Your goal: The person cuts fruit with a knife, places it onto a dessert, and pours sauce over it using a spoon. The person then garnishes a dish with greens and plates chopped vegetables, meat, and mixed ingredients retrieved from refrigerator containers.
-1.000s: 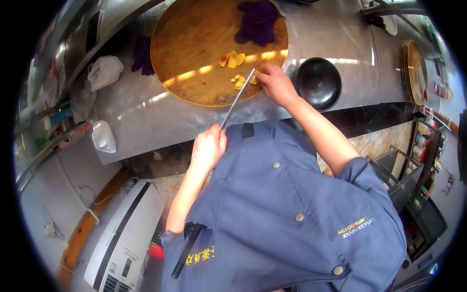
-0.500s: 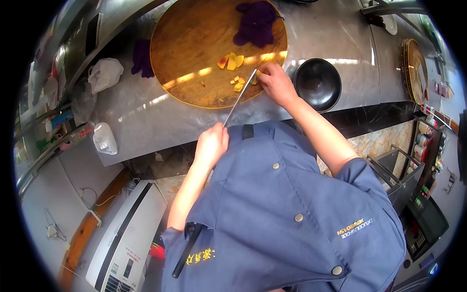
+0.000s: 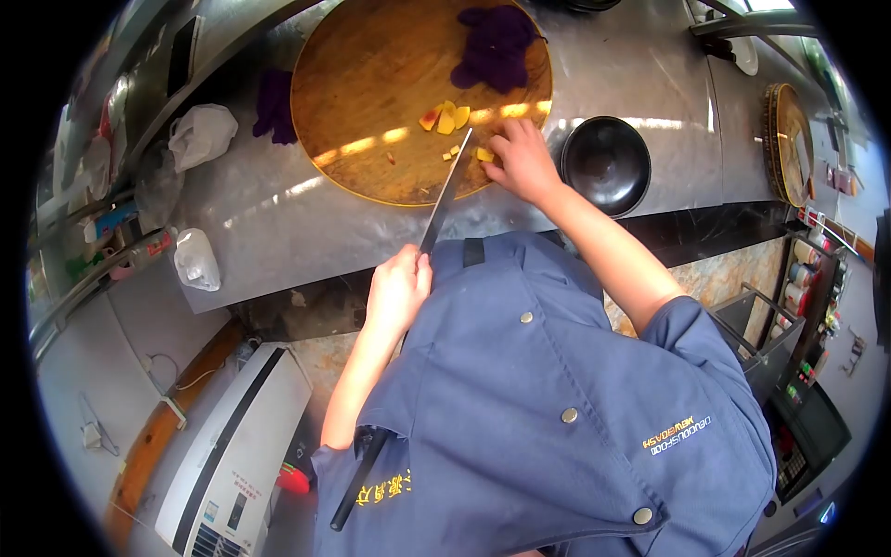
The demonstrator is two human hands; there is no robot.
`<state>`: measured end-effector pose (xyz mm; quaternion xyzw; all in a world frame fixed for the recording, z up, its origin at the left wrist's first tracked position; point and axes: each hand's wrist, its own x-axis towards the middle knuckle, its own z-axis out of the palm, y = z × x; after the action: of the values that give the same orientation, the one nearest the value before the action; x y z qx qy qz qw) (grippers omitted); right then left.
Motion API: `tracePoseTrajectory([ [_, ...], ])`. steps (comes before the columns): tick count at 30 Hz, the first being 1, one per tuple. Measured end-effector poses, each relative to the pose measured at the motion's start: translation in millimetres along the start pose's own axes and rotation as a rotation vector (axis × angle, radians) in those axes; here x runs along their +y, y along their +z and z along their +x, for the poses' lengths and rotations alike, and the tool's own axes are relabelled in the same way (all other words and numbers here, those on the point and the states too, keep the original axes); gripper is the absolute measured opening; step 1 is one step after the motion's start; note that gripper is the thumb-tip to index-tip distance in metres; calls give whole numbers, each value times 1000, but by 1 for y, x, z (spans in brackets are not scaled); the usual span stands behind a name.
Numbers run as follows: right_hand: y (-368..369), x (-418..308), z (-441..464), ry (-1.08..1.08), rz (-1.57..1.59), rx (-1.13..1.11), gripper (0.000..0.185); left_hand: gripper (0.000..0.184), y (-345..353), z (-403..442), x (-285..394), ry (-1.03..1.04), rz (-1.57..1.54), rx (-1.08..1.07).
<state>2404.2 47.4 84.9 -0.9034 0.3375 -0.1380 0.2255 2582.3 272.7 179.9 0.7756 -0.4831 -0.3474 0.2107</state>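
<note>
My left hand point(image 3: 399, 290) is closed around the handle of a long knife point(image 3: 445, 197), whose blade points up and right over the round wooden chopping board point(image 3: 371, 84). Close to the blade tip lie small yellow cubes point(image 3: 449, 154), partly covered by the blade. My right hand point(image 3: 525, 162) is over the board's near right edge, fingers apart, beside a yellow piece point(image 3: 484, 155); whether a fingertip touches it is unclear. Farther in are larger yellow wedges point(image 3: 447, 120), one with a reddish patch; their exact kind cannot be told.
A black bowl point(image 3: 607, 165) stands right of the board on the metal counter point(image 3: 640, 84). One purple cloth point(image 3: 494, 46) lies on the board, another purple cloth point(image 3: 274, 107) beside it. White plastic bags point(image 3: 203, 136) are at left. Another round board point(image 3: 789, 144) is far right.
My right hand has loosened from a pinch on the yellow pieces to spread fingers. The knife tip has swung left, and its blade now lies across the small cubes.
</note>
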Motion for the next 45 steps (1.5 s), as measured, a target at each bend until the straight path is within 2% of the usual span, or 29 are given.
tracePoseTrajectory([
  [2,4,-5,-7,78,14,5,28,16,5,0,-2,8,42,-11],
  [5,4,-7,-15,75,79,83,28,16,8,1,1,19,107,-31],
  [12,9,0,-19,49,113,79,24,15,25,12,-10,72,259,-54],
  [17,9,4,-20,23,134,149,18,15,16,8,-5,105,231,-24],
  [20,4,19,-21,66,185,93,15,15,8,4,5,82,193,-23],
  [21,1,20,-19,73,235,128,7,16,6,3,8,74,175,-30],
  [25,-3,29,-15,304,328,86,12,18,11,9,-2,84,166,-80],
  [28,-10,29,-13,206,254,177,16,19,12,11,-1,48,129,-89],
  [31,-5,33,-8,163,160,118,17,19,13,12,0,7,105,-84],
  [34,-3,24,-13,235,238,-47,17,19,13,14,0,9,96,-69],
  [37,8,8,-20,212,248,-64,16,19,15,18,0,34,102,-59],
  [40,2,3,-11,2,189,186,16,18,18,19,0,46,140,-55],
  [45,6,15,-16,57,221,61,18,16,16,22,13,70,210,-45],
])
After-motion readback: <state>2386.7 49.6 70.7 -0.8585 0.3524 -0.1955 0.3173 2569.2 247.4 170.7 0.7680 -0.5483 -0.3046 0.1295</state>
